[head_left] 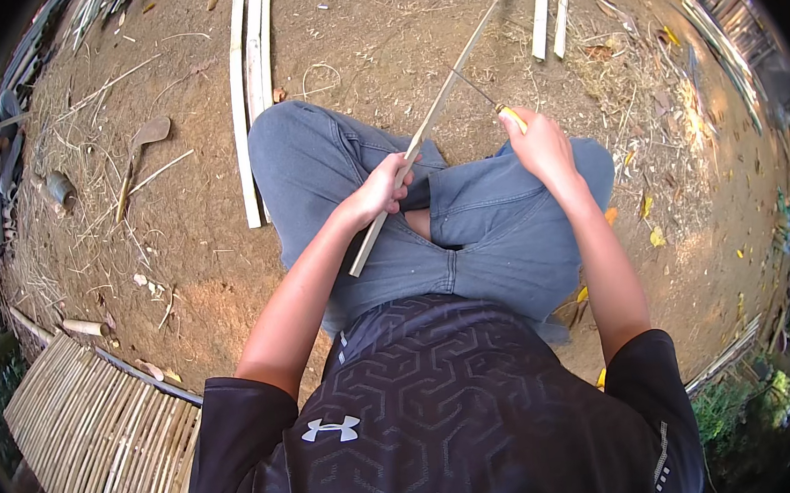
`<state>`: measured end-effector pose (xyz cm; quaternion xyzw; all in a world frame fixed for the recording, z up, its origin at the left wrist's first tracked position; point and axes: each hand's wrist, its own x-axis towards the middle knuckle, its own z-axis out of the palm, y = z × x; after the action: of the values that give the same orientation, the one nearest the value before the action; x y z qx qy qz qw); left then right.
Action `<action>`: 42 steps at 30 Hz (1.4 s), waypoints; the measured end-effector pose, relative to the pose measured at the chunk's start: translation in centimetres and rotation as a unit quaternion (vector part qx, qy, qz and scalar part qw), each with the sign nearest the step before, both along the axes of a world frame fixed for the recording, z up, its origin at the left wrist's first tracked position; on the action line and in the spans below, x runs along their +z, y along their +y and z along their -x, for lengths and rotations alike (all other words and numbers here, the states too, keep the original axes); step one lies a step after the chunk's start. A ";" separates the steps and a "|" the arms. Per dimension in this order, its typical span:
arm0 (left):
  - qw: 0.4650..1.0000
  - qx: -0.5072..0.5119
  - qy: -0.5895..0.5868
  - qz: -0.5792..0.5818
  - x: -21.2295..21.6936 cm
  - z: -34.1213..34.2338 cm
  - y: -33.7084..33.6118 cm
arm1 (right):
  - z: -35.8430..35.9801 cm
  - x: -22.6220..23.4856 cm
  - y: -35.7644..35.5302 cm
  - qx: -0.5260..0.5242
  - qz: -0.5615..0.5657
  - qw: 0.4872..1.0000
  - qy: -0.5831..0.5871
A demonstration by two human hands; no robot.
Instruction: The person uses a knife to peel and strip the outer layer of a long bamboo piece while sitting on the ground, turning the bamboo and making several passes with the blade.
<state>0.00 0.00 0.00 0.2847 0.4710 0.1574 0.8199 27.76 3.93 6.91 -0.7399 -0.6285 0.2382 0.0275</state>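
A long bamboo strip (431, 121) is gripped in the left hand (382, 189), whose fingers are closed around it near its lower end, over the lap. The strip runs up and away, slanting to the right, its far tip raised over the dirt ground (196, 226). A knife with a yellow handle (513, 116) is held in the right hand (541, 144), fingers closed on the handle, and its thin blade is laid against the strip's edge just beyond the knees.

The shaving is judged to go best if the blade is kept at a shallow angle and pushed away from the body, along the grain, so that it does not dig in or split the strip. The left grip should be kept firm and behind the blade, and the strip braced against the thigh to stop it flexing. Whether the blade has actually bitten in cannot be told.

The work is done seated cross-legged, in blue jeans (350, 166), on bare earth strewn with dry straw, shavings and yellow leaves. Split bamboo slats (250, 90) lie just beside the left knee, and two more pale slats (548, 3) lie farther off ahead. A woven bamboo panel (102, 441) lies at the lower left, and a short bamboo offcut (85, 326) rests near it.
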 end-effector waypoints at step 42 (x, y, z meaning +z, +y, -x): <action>0.980 -0.027 0.186 -0.060 1.3 -1.5 0.3 | 5.9 -4.3 -5.8 0.041 -0.131 0.990 0.036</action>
<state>1.52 0.28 1.33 0.3699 0.5969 0.1076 0.7037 21.82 -1.87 2.65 -0.6948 -0.6825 0.1812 0.1364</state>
